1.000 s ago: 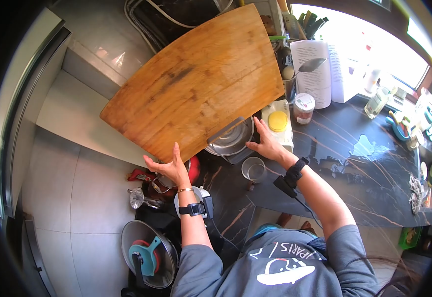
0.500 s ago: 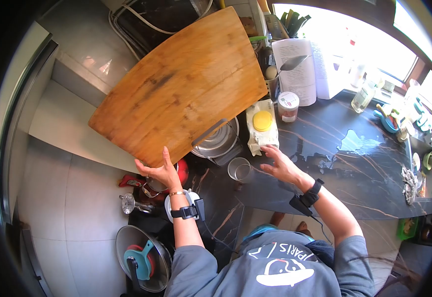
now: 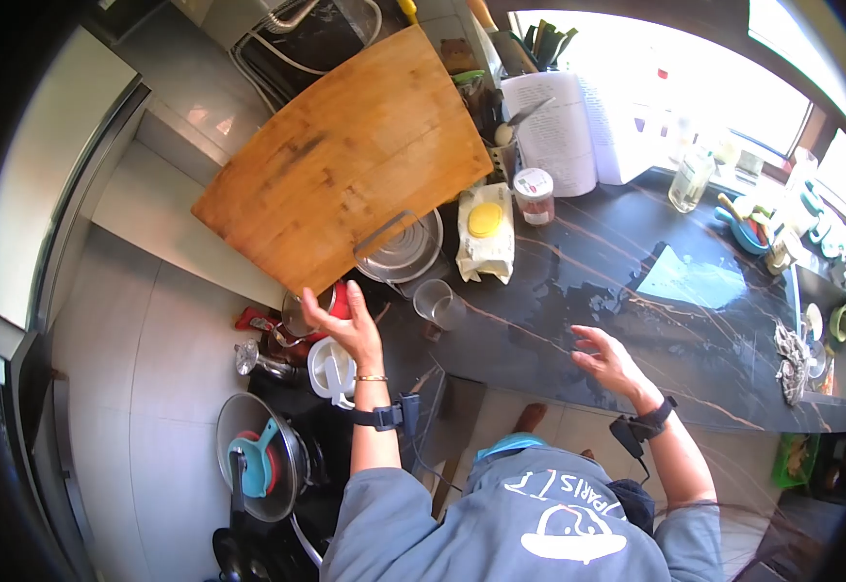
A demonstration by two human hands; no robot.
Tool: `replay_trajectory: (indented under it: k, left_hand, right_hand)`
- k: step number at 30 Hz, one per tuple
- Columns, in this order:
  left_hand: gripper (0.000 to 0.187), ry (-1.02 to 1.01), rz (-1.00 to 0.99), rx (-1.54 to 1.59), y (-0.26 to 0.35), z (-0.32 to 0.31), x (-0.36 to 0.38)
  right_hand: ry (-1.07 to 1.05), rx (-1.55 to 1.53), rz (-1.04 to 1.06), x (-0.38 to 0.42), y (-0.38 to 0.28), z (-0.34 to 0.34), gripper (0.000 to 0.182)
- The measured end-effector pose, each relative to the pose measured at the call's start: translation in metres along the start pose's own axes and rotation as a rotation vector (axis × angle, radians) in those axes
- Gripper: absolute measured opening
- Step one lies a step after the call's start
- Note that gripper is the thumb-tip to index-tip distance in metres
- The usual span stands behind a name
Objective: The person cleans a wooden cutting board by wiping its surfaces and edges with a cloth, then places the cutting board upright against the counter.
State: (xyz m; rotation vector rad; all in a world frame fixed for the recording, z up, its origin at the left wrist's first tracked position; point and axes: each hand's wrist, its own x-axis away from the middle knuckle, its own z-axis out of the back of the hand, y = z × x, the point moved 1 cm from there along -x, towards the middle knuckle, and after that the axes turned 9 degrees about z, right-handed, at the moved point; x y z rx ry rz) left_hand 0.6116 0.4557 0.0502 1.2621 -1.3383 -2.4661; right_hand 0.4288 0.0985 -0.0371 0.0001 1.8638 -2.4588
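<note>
My left hand (image 3: 347, 328) is raised with thumb and fingers apart, its fingertips close to the lower edge of a large wooden cutting board (image 3: 345, 160). Nothing shows in its grip. Beneath that edge lie a silver lidded pot (image 3: 413, 252), partly hidden by the board, and a red pot (image 3: 338, 303). My right hand (image 3: 609, 367) hovers near the front edge of the dark counter, fingers loosely stretched and holding nothing. Between my hands stands a clear cup (image 3: 439, 305). Farther back is a pack of wipes (image 3: 487, 242) with a yellow lid.
A light blue cloth (image 3: 692, 278) lies on the wet dark counter (image 3: 559, 320). Behind stand a jar (image 3: 534, 199), an open book (image 3: 551, 136) and a glass bottle (image 3: 691, 182). On the left are a white container (image 3: 331, 369) and a pan (image 3: 273, 412) holding a blue utensil.
My right hand has moved away from the wipes pack, right and toward the counter's front edge. My left hand stays by the board's lower edge. The whole view has shifted somewhat.
</note>
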Motion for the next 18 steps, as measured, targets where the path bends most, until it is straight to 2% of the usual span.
replay_trajectory:
  k: [2,5,6,9,12,16,18]
  left_hand:
    - [0.066,-0.102,0.004,0.132,0.026,-0.004,0.032]
    - [0.058,-0.264,-0.002,0.154,0.083,-0.001,0.077]
    - [0.054,-0.3,-0.033,0.196,0.096,-0.004,0.092]
    - [0.045,-0.531,0.14,0.523,0.132,-0.015,0.153]
    - [0.041,-0.827,0.192,0.605,0.167,-0.027,0.227]
    - [0.039,-1.193,0.401,0.654,0.188,-0.047,0.338]
    - [0.04,-1.324,0.37,0.688,0.206,-0.054,0.369]
  right_hand:
    - [0.019,-0.016,-0.031,0.042,0.008,0.021,0.045]
    - [0.061,-0.012,-0.145,0.113,0.03,0.052,0.044]
    - [0.115,-0.047,-0.187,0.142,0.043,0.061,0.043]
    - [0.316,-0.122,-0.287,0.224,0.058,0.079,0.042]
    - [0.515,-0.225,-0.38,0.296,0.062,0.092,0.04]
    - [0.749,-0.339,-0.327,0.363,0.081,0.091,0.04]
    - [0.812,-0.352,-0.322,0.389,0.089,0.089,0.041]
